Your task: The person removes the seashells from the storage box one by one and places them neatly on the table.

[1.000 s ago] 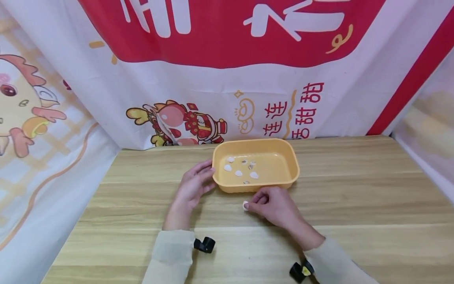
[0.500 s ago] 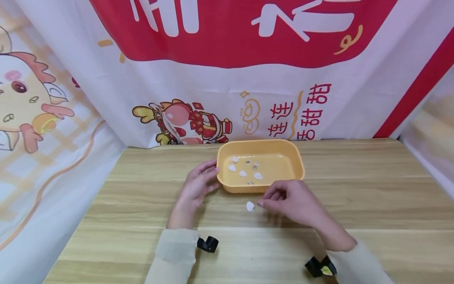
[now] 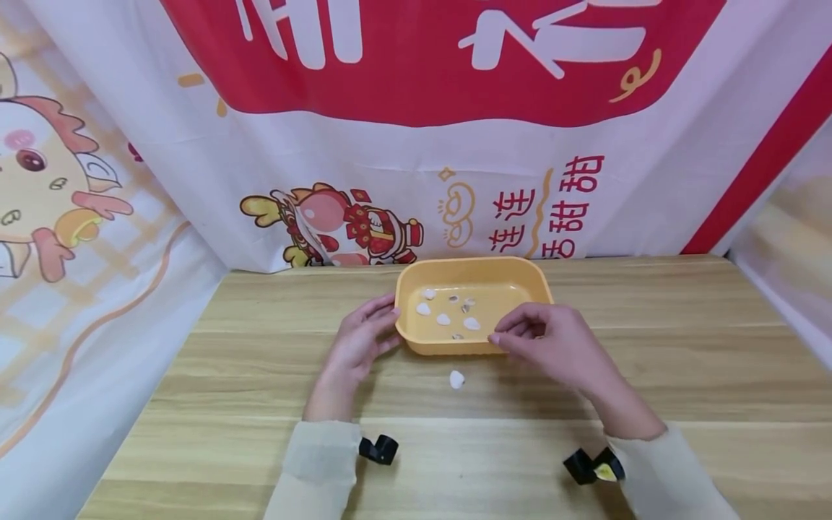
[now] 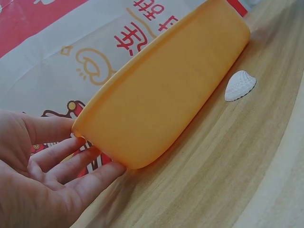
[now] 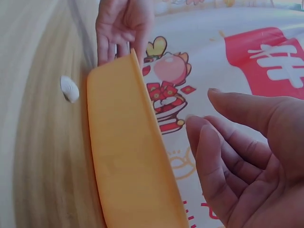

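Observation:
A white ribbed seashell lies on the wooden table just in front of a yellow plastic basin. Several small shells, white and greyish, are spread over the basin's floor, mostly in its left half. My left hand touches the basin's left end with its fingers extended, as the left wrist view shows. Over the basin's front right rim is my right hand. Its thumb and loosely bent fingers are apart in the right wrist view, with nothing between them.
Behind the basin, a white and red printed cloth hangs along the table's back edge. Another printed cloth covers the left side. Black wrist cameras are strapped at both sleeves.
The right hand has let go of the white shell, leaving it on the table, and has moved right and up to the basin's rim. The left hand stays at the basin's left end.

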{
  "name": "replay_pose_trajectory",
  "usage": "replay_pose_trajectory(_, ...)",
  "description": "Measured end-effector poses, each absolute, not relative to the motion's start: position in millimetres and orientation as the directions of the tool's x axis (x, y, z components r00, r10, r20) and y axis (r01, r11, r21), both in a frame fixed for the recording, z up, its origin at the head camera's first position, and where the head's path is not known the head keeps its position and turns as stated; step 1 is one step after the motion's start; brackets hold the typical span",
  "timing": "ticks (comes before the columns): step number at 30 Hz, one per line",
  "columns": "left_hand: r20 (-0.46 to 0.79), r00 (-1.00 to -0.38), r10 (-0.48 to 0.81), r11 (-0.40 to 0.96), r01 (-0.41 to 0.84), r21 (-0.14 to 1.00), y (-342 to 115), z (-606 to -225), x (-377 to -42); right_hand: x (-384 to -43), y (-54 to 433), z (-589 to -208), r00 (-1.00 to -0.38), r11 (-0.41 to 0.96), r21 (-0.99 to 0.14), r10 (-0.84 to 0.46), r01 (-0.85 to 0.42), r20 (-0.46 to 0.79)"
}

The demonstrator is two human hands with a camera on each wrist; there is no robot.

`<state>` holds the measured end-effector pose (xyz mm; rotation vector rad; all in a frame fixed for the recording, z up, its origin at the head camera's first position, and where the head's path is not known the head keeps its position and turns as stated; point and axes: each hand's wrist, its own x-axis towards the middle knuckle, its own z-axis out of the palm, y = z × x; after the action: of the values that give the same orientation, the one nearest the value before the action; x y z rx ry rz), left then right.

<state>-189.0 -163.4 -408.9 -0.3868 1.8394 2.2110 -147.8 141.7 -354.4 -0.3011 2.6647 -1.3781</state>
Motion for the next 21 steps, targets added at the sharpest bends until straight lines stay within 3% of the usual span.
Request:
replay_pose_trajectory(9, -0.368, -0.93, 0.0, -0.172, -0.363, 0.916, -163.6, -410.5, -190.7, -188.4, 136.3, -356.4, -0.974, 0.57, -0.819, -0.214, -0.059, -0.079)
replay_pose_trajectory(21, -0.361, -0.932, 0.011, -0.167, -0.358, 0.919, -165.4, -412.7, -190.9, -230.4, 112.9, -376.7, -0.93, 0.526, -0.85, -0.317, -0.011, -0.184)
